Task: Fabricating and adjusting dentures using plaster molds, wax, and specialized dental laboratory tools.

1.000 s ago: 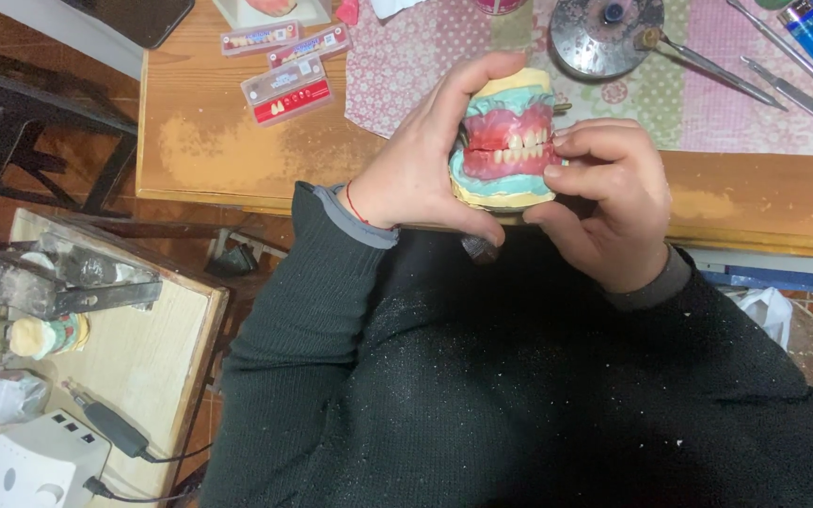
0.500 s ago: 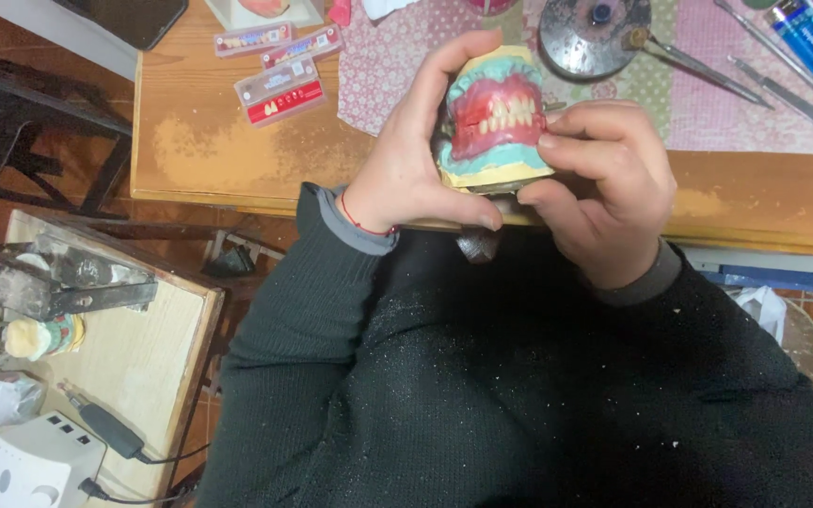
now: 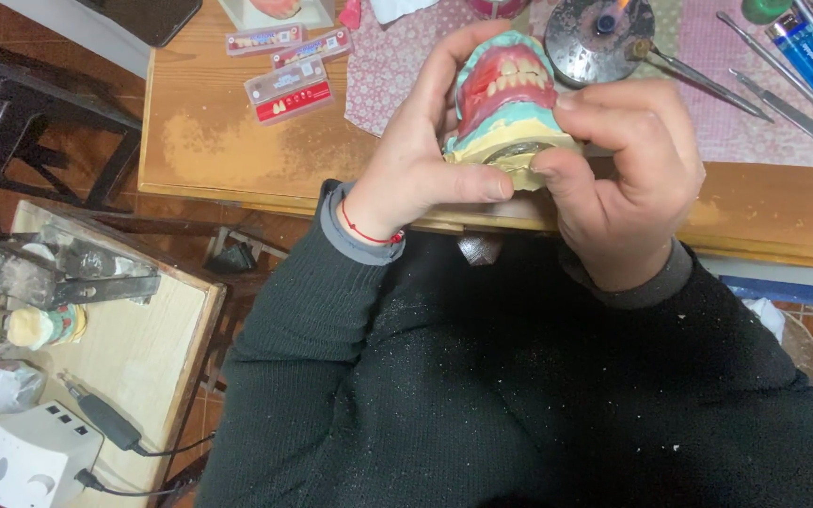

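We clasp the denture model (image 3: 505, 103) in both hands above the near edge of the wooden bench (image 3: 237, 141), left hand (image 3: 416, 165) cupping it, right hand (image 3: 623, 169) pinching its base; a slip could crack it against the bench.

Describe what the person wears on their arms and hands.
Both arms are in a dark ribbed knit sweater flecked with pale dust, with grey cuffs showing at the wrists. The left hand is bare and has a thin red string bracelet around the wrist. The right hand is bare too: no glove, ring or watch shows.
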